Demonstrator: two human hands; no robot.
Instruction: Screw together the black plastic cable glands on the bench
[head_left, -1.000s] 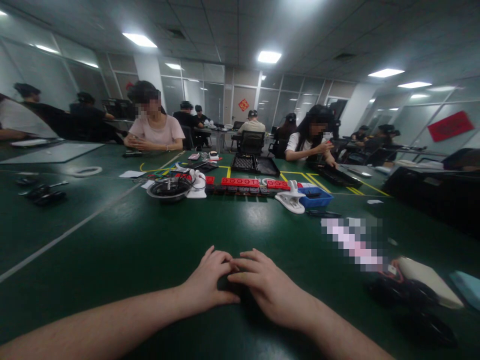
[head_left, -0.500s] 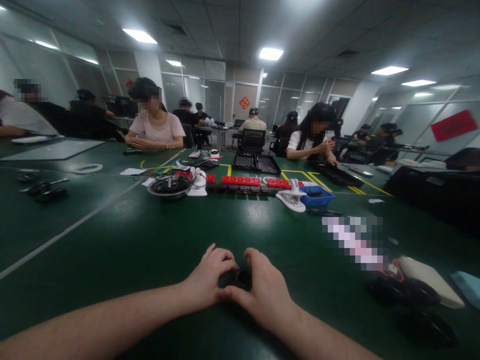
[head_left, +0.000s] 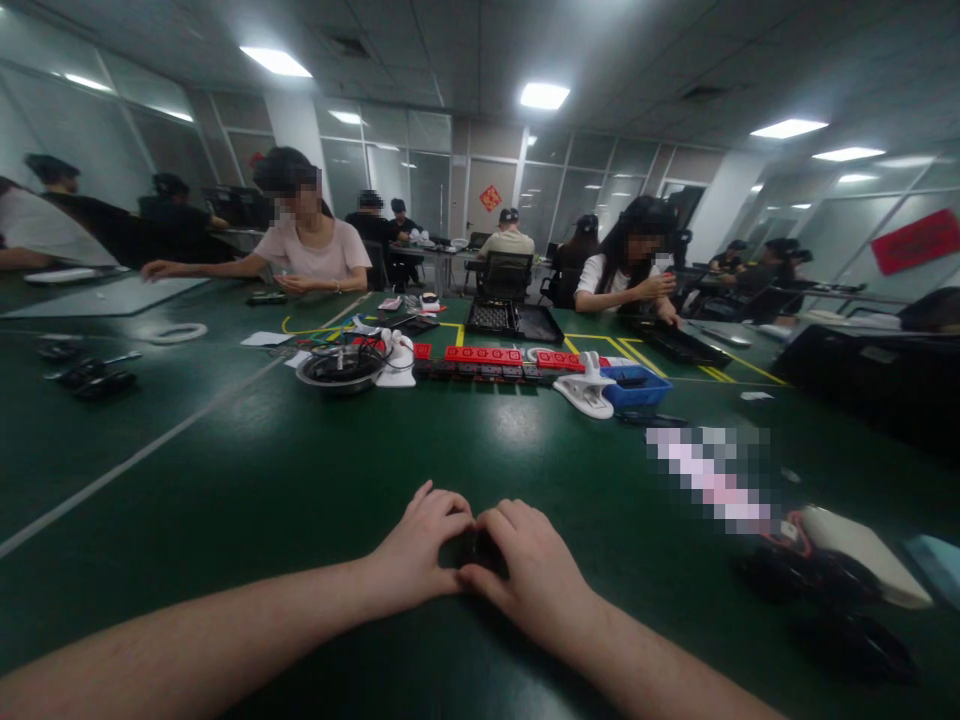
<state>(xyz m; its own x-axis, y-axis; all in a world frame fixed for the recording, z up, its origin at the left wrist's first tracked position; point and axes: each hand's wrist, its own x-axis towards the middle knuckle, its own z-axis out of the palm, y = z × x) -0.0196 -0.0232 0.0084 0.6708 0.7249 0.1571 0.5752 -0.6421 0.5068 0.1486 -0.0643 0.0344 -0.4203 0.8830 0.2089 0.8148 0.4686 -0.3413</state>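
Observation:
A small dark object sits between my two hands, just above or on the green table; its kind is hard to make out because fingers cover most of it. My left hand curls around its left side, thumb below and fingers above. From the right, my right hand wraps over it, the thumb along the near side. The fingertips of both hands meet around the object.
Ahead stand a metal bowl of black cables, a row of red sockets, a white clamp and a blue bin. Black items and a beige case lie at right. Two people sit across the table.
My right hand has turned and closed further over the dark object, hiding more of it. My left hand stays nearly in place. Across the table, a person's arm has stretched out to the left.

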